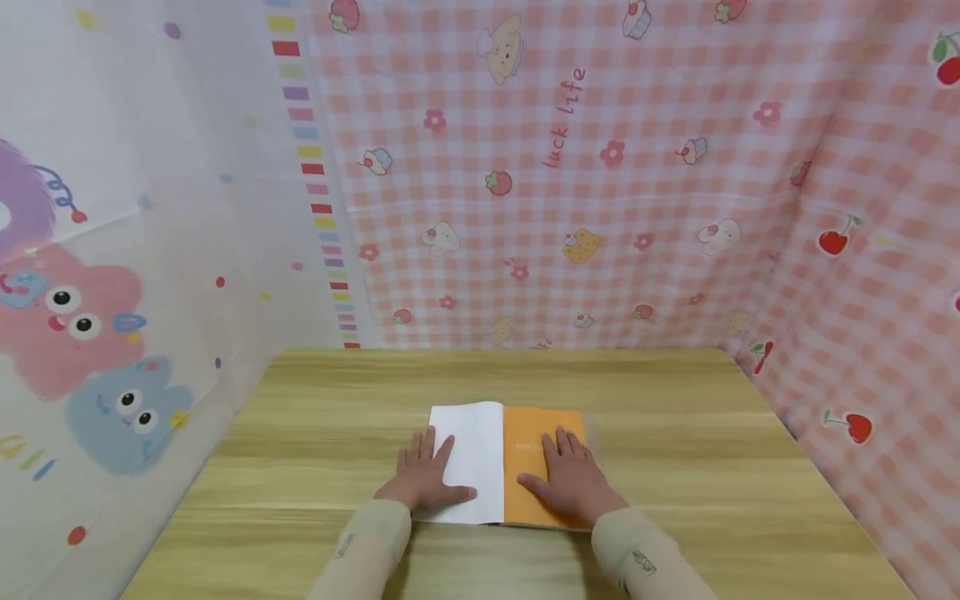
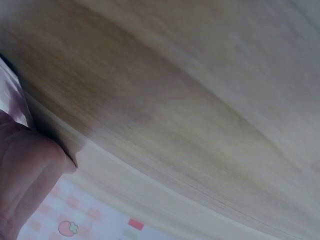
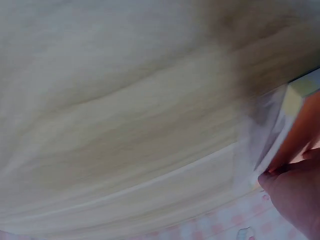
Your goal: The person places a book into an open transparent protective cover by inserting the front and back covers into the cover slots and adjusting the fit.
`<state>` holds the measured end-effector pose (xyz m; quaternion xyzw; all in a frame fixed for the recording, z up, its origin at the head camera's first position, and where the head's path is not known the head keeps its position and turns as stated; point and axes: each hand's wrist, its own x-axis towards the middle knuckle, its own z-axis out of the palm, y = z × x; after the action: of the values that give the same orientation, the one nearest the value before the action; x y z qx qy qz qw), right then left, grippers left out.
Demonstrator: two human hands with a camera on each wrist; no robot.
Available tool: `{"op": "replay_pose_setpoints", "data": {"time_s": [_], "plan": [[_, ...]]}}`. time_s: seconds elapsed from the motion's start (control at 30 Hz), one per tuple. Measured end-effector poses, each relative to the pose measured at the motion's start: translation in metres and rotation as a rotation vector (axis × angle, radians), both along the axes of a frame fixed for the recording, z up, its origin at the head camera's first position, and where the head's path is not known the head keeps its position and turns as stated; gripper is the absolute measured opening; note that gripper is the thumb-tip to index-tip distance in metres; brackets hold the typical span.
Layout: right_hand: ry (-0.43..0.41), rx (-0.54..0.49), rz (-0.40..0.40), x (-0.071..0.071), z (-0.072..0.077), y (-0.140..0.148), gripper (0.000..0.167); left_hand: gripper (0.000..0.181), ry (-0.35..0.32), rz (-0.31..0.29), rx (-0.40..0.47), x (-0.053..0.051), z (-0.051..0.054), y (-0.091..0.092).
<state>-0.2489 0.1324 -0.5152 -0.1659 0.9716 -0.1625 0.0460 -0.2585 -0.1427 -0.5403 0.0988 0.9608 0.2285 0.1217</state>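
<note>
Wide open on the desk (image 1: pixel 300 467) the book (image 1: pixel 503 454) is laid! Its white page (image 1: pixel 476 450) is overlapped at the edge by the left hand (image 1: pixel 429 477), its orange page (image 1: pixel 525 429) covered by the right hand (image 1: pixel 572 481), both with fingers outstretched.

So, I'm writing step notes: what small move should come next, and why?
Perhaps pinch the orange page by its outer edge with the right hand, to turn it: the book lies open, that hand rests on this page, while the left hand rests on the white page.
</note>
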Motion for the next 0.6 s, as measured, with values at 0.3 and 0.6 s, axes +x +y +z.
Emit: {"op": "replay_pose_setpoints", "data": {"time_s": [0.3,0.6], "plan": [[-0.024,-0.074,-0.188,-0.002,0.002,0.015,0.094,0.114,-0.012,-0.001,0.001,0.002,0.003,-0.001],[0.055,-0.172,-0.296,-0.007,0.009,0.018,0.073,0.108,-0.034,0.004,0.031,0.011,0.024,0.004]]}}
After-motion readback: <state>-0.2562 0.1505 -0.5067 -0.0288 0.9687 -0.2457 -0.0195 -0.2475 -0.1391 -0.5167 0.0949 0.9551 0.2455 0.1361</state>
